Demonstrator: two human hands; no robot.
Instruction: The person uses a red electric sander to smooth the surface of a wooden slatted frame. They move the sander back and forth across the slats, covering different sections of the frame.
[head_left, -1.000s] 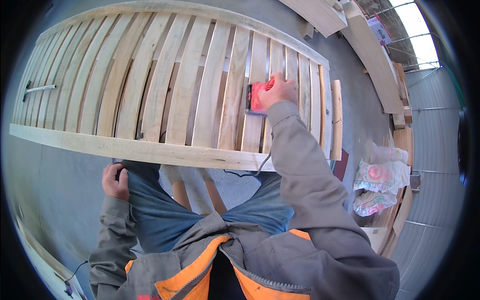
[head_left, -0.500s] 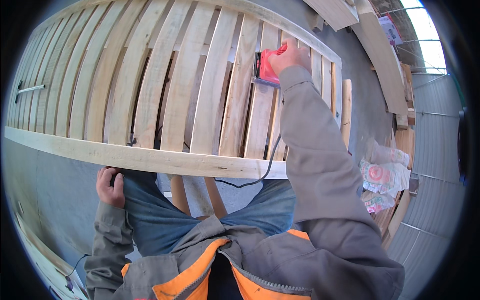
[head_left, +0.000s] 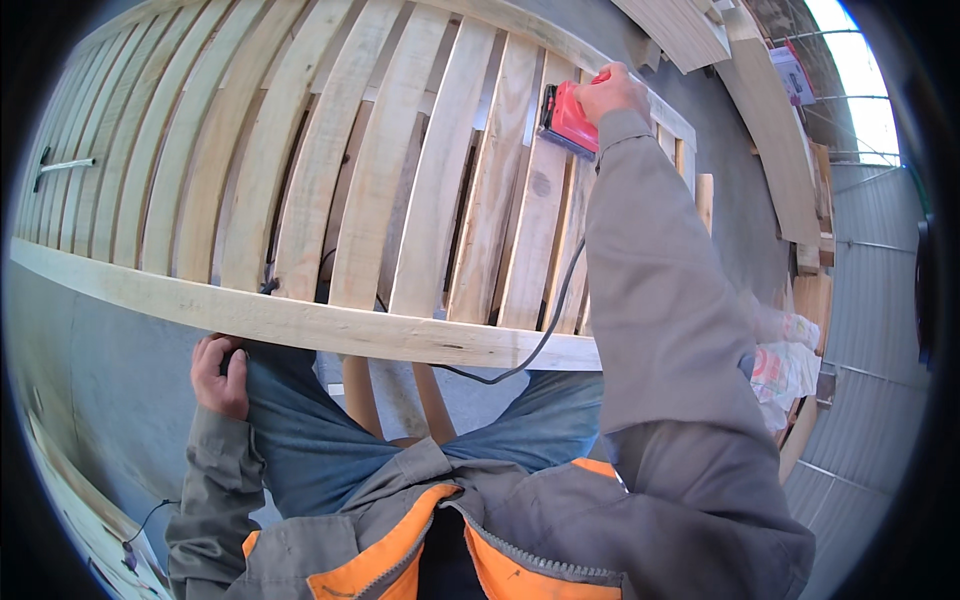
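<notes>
One red sander (head_left: 568, 122) — right hand (head_left: 612, 92) gripping, one slatted frame (head_left: 330, 200)

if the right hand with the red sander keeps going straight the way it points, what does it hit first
Probably the far end rail of the slatted wooden frame. The right hand pushes the red sander along a slat toward it; depth is unclear.

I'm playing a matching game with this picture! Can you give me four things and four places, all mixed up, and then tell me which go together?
Things:
1. red sander
2. left hand
3. black cord
4. metal tool

Places:
A. on the jeans at the thigh, under the front plank
B. far left on the slats
C. under the right hand, on a slat
D. hanging down over the front plank

Pairs: 1-C, 2-A, 3-D, 4-B
</notes>
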